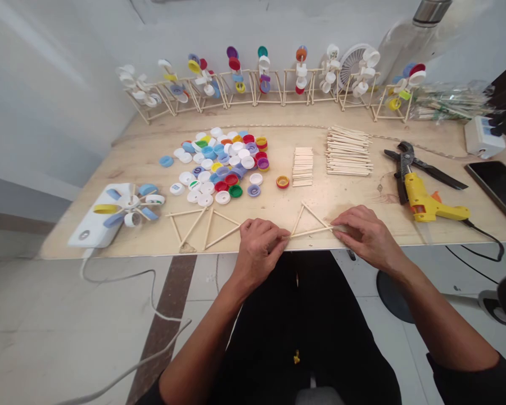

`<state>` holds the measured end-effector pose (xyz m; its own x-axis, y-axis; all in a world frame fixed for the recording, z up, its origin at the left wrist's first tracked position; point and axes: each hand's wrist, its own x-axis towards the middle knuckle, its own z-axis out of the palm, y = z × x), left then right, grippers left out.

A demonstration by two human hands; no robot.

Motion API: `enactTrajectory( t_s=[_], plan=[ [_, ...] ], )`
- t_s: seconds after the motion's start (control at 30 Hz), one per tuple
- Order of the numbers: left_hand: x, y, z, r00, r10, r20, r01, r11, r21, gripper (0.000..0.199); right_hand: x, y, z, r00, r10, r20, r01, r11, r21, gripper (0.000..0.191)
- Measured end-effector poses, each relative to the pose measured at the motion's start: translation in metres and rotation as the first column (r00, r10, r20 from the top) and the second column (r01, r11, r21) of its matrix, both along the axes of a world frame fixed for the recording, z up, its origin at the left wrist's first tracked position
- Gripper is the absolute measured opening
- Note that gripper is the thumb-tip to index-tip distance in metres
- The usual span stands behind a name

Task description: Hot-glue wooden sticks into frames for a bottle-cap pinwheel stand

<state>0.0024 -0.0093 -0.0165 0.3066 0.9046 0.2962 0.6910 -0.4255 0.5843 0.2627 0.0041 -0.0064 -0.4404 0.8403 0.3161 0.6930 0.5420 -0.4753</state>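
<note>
A triangle of thin wooden sticks (pixel 314 230) lies at the table's front edge between my hands. My left hand (pixel 261 244) pinches its left corner with fingers pressed together. My right hand (pixel 365 233) is closed on its right corner. Two more stick triangles sit to the left, one (pixel 194 225) farther off and one (pixel 223 218) beside my left hand. Behind the hands are a bundle of short sticks (pixel 302 167) and a pile of longer sticks (pixel 348 152). Bottle caps (pixel 223 163) of many colours are heaped left of them, with one yellow-and-red cap (pixel 282 181) apart.
A yellow glue gun (pixel 430 202), black cutters (pixel 430 167) and a phone (pixel 500 188) are at the right. A cap wheel (pixel 131 205) rests over a white power strip (pixel 96 222) at the left. Several stick frames with cap wheels (pixel 264 84) line the wall.
</note>
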Motion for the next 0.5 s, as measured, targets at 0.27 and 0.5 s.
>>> enactTrajectory(
  t_s=[0.27, 0.5],
  plan=[
    [0.0001, 0.0002, 0.0000, 1.000, -0.015, -0.009, 0.015, 1.000, 0.015, 0.015, -0.0013, -0.0004, -0.0017, 1.000, 0.015, 0.022, -0.015, 1.000, 0.021, 0.007],
    [-0.0004, 0.0006, -0.0012, 1.000, -0.018, -0.016, 0.019, 0.999, 0.034, 0.014, -0.0028, -0.0009, -0.0015, 1.000, 0.014, 0.022, -0.015, 0.999, 0.049, 0.006]
  ],
)
